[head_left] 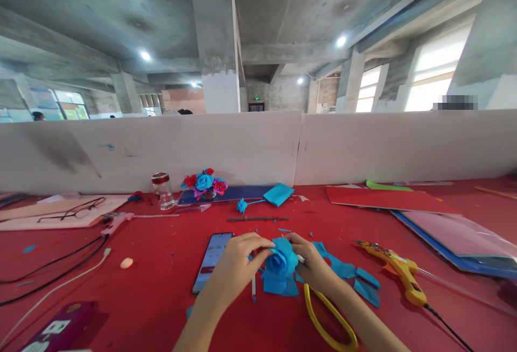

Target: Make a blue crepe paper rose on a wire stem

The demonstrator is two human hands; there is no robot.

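Two hands meet over the near middle of the red table (pixel 153 309), a blue flower (pixel 280 258) held up between them. Thumb and fingers of the left hand (pixel 244 255) are pinched together on the flower's left edge; the right hand (pixel 310 261) is curled closed on its other side, with a pale bit, perhaps the stem, showing by the fingers, though their tips are partly hidden. The step in hand looks like fixing or shaping petals around the flower's centre. A next move of that kind would call for a steady hold on the right and a light pinch on the left, since the paper looks thin and easily creased. Blue scraps (pixel 343 270) lie beside the right hand, and more blue paper shows just below the flower; whether it is attached, I cannot tell. A yellow handle (pixel 310 309) lies partly under the right forearm and could catch it, while the phone (pixel 212 260) sits close behind the left wrist. Farther right is a yellow glue gun (pixel 398 271), its nozzle towards the scraps. Beyond the hands lie a dark rod (pixel 258 218), a smaller blue flower (pixel 242 205) and a bouquet (pixel 204 181) near a jar (pixel 163 193).
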